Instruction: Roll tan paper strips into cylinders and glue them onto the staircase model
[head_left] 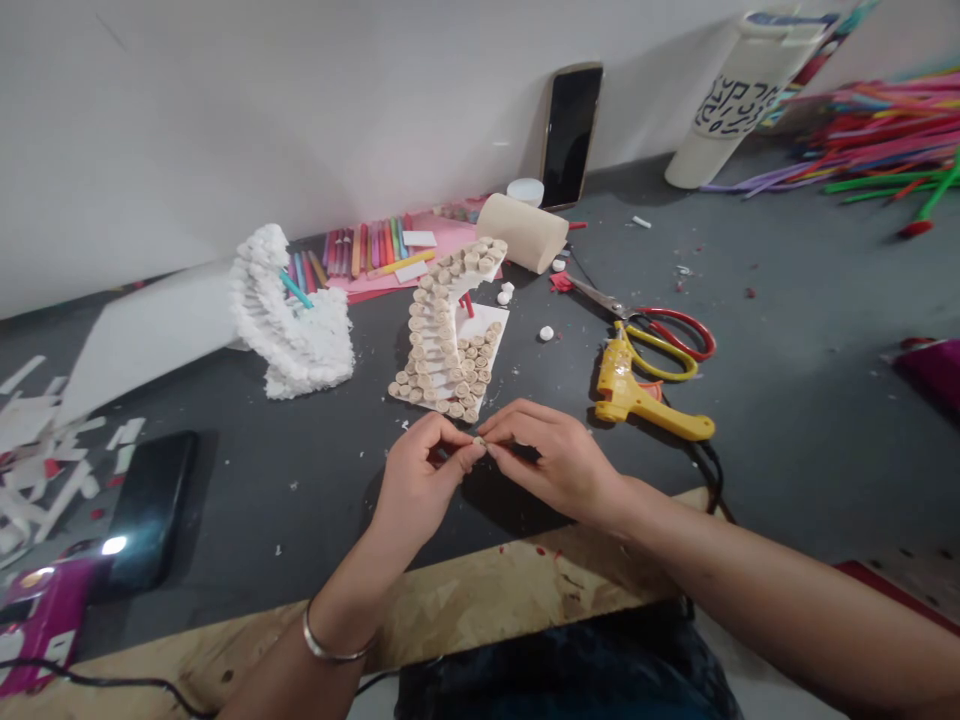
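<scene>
My left hand (427,470) and my right hand (551,455) meet at the fingertips above the dark table's near part. Both pinch a tiny beige paper roll (478,442), mostly covered by the fingers. Just beyond them stands a white curved staircase model (450,330) with beige paper rolls stuck along its steps and base and a small red piece on it. To its left is a similar model (292,320) coated in fluffy white material, with a teal stick. A yellow glue gun (637,390) lies right of my right hand.
Scissors (645,325) with red and yellow handles lie behind the glue gun. A beige paper-strip roll (523,232), a leaning phone (572,135), a tumbler (742,100) and colourful pipe cleaners (870,140) stand farther back. At left are paper scraps (37,450) and a black phone (154,510).
</scene>
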